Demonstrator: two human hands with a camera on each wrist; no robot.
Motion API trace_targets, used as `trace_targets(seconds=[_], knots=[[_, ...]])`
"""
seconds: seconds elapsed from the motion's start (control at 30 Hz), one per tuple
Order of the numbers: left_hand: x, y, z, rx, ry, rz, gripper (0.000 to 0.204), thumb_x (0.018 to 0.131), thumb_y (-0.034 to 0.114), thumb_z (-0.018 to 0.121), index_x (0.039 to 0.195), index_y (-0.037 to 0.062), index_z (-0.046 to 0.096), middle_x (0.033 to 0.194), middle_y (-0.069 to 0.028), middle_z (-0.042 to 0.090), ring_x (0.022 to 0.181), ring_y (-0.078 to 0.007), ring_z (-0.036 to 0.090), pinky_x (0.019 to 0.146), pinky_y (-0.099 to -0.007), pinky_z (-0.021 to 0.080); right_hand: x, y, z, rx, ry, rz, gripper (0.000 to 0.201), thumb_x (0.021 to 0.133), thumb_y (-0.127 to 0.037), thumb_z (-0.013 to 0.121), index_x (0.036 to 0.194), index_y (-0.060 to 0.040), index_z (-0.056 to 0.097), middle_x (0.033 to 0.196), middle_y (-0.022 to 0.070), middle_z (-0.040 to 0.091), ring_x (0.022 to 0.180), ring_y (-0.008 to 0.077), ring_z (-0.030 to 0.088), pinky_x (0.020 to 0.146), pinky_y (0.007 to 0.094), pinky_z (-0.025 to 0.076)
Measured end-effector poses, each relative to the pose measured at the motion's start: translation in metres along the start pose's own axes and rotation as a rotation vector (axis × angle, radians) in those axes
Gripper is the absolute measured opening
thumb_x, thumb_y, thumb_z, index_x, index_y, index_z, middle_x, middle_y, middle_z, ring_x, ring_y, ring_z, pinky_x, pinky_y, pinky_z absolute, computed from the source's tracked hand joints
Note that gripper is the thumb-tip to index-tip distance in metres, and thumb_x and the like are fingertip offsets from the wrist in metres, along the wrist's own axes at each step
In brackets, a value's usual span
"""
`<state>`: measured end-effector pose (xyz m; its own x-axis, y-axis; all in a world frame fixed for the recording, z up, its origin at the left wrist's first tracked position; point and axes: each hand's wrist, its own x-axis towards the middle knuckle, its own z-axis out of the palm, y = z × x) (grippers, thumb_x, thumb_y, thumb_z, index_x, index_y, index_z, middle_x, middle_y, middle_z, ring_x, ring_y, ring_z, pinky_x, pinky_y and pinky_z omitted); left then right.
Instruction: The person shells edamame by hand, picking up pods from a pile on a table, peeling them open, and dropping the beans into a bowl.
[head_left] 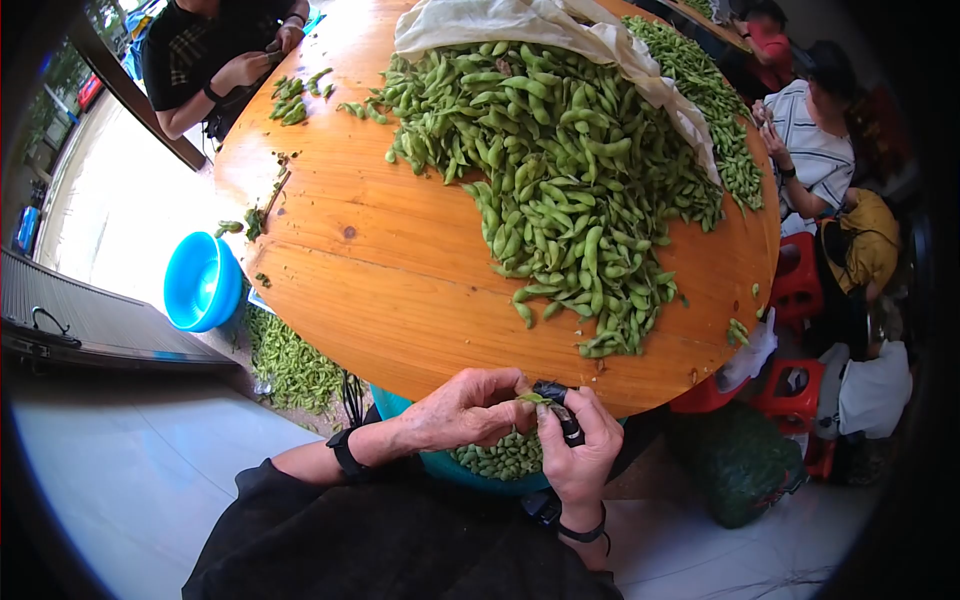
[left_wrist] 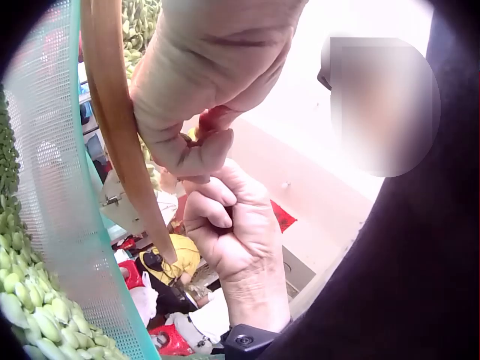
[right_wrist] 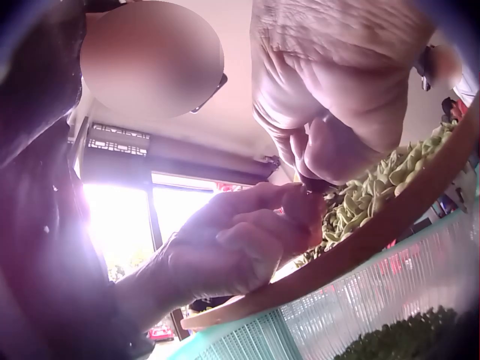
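Over the near edge of the round wooden table, my two hands meet at a small green soybean pod [head_left: 533, 398]. My left hand [head_left: 462, 408] pinches the pod from the left between thumb and fingers. From the other side, my right hand [head_left: 580, 450] pinches it, with black wraps [head_left: 572, 428] on its digits. Below them stands a teal mesh basket [head_left: 445, 462] holding shelled green beans [head_left: 500, 458]. In the left wrist view, the curled left hand [left_wrist: 214, 75] meets the right hand [left_wrist: 244, 232]; fingers hide most of the pod in both wrist views.
A big heap of soybean pods [head_left: 570, 170] covers much of the table [head_left: 350, 260], with a pale cloth [head_left: 500, 25] behind. A blue basin [head_left: 203, 283] sits left, near pods on the floor [head_left: 290, 360]. Red stools [head_left: 790, 390] and seated people [head_left: 815, 150] are on the right.
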<state>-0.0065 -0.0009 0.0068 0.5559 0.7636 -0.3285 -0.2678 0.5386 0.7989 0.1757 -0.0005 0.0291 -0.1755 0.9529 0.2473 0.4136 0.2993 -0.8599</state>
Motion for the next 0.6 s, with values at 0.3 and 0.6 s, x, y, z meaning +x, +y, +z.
trace_targets(seconds=[0.3,0.6], knots=[[0.001,-0.006,0.002,-0.089,-0.017,0.094,0.017,0.097,0.013,0.051,0.107,0.0007,0.057,0.09,-0.0054,0.061,0.071,-0.0099,0.054,0.064,-0.0249,0.044,-0.008,0.009,-0.002,0.097,0.034,0.138,0.013,0.077,0.0,0.07,0.089,0.0016,0.064,0.076,0.0081,0.06,0.061,0.017,0.06,0.055,0.0279,0.046],[0.002,-0.016,0.005,-0.305,-0.182,0.163,0.054,0.106,0.043,0.034,0.116,-0.003,0.061,0.119,-0.0123,0.064,0.112,-0.0247,0.06,0.1,-0.0385,0.046,-0.057,0.054,-0.122,0.146,0.531,0.384,0.02,0.089,-0.003,0.063,0.109,0.0017,0.06,0.066,-0.0021,0.05,0.049,0.0029,0.039,0.042,0.0195,0.029]])
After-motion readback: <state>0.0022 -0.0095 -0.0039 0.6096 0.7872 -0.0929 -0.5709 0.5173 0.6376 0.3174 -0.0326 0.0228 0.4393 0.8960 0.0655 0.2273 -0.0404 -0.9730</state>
